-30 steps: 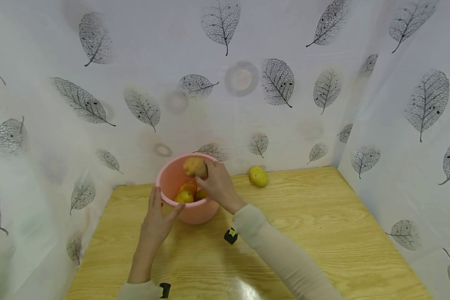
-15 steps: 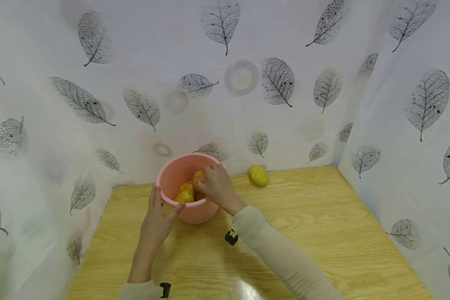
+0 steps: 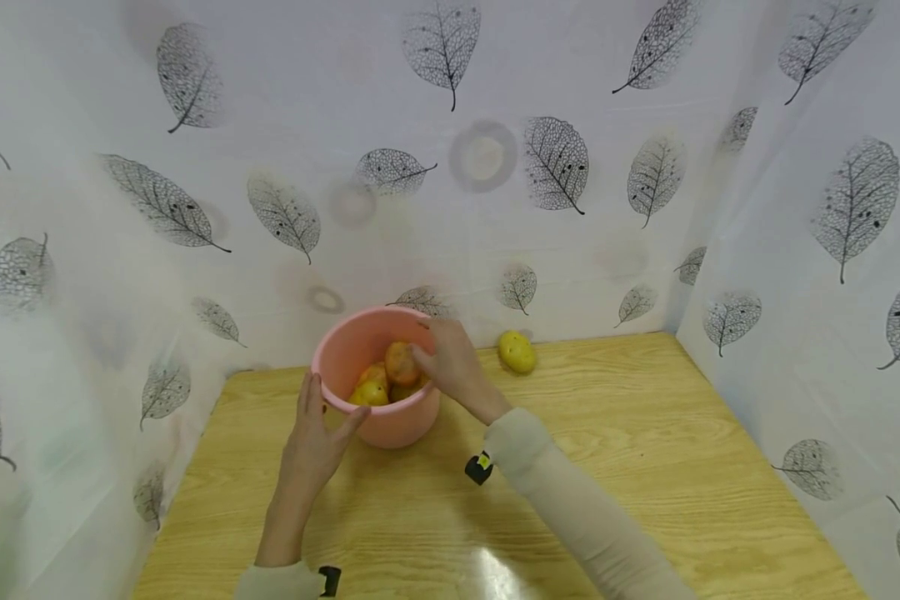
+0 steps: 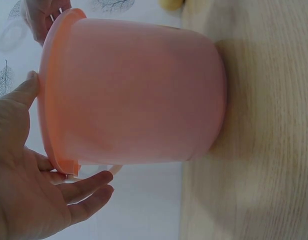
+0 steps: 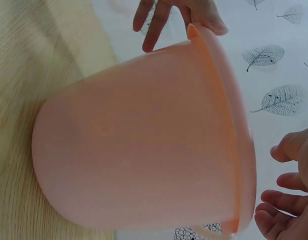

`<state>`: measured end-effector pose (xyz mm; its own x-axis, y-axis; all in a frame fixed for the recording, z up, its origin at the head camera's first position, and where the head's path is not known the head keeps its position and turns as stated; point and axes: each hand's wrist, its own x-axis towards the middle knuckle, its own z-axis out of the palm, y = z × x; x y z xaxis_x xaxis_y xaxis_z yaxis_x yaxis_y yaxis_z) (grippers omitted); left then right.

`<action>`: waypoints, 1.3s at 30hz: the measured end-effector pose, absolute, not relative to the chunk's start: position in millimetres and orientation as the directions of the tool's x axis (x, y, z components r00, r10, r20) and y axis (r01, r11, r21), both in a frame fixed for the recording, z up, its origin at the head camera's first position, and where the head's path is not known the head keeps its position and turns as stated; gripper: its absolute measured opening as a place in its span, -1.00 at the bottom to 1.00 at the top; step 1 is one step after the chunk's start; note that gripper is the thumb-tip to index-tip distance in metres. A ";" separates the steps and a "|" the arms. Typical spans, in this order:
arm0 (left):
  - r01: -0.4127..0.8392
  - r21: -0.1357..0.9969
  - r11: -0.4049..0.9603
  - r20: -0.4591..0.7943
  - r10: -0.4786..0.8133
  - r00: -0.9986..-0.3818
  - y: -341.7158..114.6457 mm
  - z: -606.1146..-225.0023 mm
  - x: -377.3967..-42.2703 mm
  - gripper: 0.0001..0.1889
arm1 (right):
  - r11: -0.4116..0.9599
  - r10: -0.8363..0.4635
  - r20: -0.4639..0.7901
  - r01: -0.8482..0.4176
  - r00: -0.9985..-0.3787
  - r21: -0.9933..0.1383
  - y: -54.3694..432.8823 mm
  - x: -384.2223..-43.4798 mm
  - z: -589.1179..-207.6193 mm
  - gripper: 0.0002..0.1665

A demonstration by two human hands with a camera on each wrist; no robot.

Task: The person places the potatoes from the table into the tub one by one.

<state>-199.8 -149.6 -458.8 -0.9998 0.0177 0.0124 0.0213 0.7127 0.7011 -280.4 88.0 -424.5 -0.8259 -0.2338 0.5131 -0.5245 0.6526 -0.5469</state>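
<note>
A pink bucket stands on the table at the left back. My left hand holds its near-left rim, thumb and fingers spread along the edge; the left wrist view shows the thumb tip on the rim and two fingers stretched out along the side. Over the right rim, my right hand has loosely bent fingers with nothing between them, as the right wrist view confirms. Inside the bucket lies a lumpy, brownish-orange, potato-like piece, close to the right thumb. Yellow and orange roundish pieces lie left of it, partly hidden by the rim.
A yellow, dark-specked oval piece lies on the wooden table right of the bucket, by the back edge. A white curtain printed with leaves rises behind and at both sides.
My right hand has lowered the potato-like piece into the bucket and let go of it, then drawn back a little to the right. My left hand has stayed at the rim.
</note>
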 end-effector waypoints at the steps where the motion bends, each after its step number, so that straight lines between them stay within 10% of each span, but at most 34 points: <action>1: 0.021 0.702 0.712 0.012 0.017 -1.000 -149.8 -458.8 -199.8 0.15 | 0.654 -0.220 0.504 -0.510 -0.835 -0.559 90.3 -280.4 -424.2 -0.56; 39: 0.054 0.721 0.691 0.053 0.024 -0.998 -152.2 -463.3 -200.7 0.14 | 0.725 0.058 0.350 -0.202 -0.935 -0.658 259.8 -290.7 -467.1 -0.32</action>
<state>-200.7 -152.2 -463.3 -0.9983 0.0237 0.0526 0.0544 0.6906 0.7212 -290.7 259.8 -467.1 -0.9348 0.0575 0.3504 -0.2022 0.7250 -0.6584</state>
